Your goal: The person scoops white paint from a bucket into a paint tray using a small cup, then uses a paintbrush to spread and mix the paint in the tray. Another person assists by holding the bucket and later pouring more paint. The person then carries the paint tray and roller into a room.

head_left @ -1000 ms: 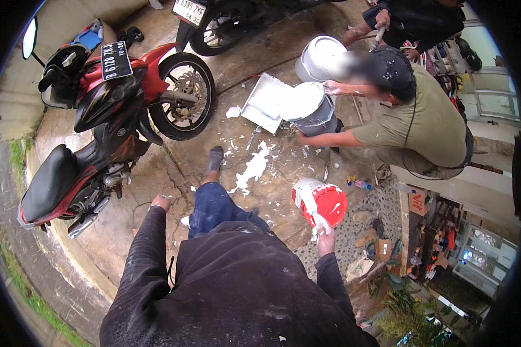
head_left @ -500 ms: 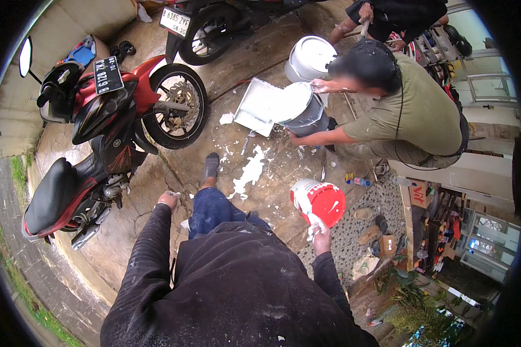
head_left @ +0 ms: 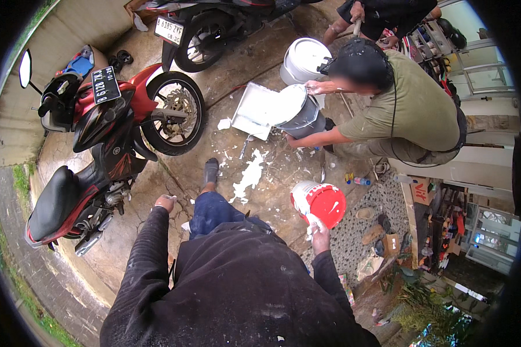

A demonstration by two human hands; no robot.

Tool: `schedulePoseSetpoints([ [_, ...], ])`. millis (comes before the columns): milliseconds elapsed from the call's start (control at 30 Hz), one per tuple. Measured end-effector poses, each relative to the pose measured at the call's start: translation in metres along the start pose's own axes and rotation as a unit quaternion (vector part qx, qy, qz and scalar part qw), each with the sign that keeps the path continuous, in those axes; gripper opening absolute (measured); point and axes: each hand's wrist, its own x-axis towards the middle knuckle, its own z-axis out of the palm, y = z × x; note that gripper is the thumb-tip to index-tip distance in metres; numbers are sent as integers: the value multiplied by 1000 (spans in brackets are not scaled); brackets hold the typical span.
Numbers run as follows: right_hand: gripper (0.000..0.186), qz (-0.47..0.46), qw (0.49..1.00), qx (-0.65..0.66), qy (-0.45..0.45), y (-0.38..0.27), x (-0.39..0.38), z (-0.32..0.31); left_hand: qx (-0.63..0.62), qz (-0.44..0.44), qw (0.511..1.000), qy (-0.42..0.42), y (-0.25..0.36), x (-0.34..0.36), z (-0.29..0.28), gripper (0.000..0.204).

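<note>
My right hand (head_left: 319, 236) is closed on a white, paint-smeared object (head_left: 311, 222) in front of a red-lidded bucket (head_left: 333, 205). My left hand (head_left: 165, 202) is closed at the left, over the concrete; whether anything is inside it is unclear. Ahead, a co-worker in olive (head_left: 414, 101) bends with both hands on a grey bucket (head_left: 307, 124), tilted at a white paint tray (head_left: 252, 110). A white bucket (head_left: 301, 61) stands behind them. Spilled white paint (head_left: 249, 176) lies on the concrete floor.
A red-and-black motorbike (head_left: 92, 173) stands at the left, a second (head_left: 197, 34) at the top. Another person (head_left: 382, 17) holds a pole at the top right. Footwear (head_left: 373, 234), bottles (head_left: 359, 180) and a cardboard box (head_left: 422, 191) lie at the right.
The view has shifted slightly, so the motorbikes and buckets sit a little lower in it. Both my hands keep much the same pose, and the co-worker still grips the grey bucket.
</note>
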Motion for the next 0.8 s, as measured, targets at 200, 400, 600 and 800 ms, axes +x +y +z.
schedulePoseSetpoints([
  [200,29,-3,1000,-4,-2,-6,4,0,-12,12,999,-27,-6,16,10,44],
  [400,29,-4,1000,-4,-22,-10,9,1,-3,19,1000,23,-26,37,31,37],
  [600,29,-2,1000,0,-13,-9,12,0,3,30,999,46,-13,22,31,37],
  [800,29,-18,1000,-14,-8,-17,9,7,9,-17,999,-28,-7,9,13,46],
])
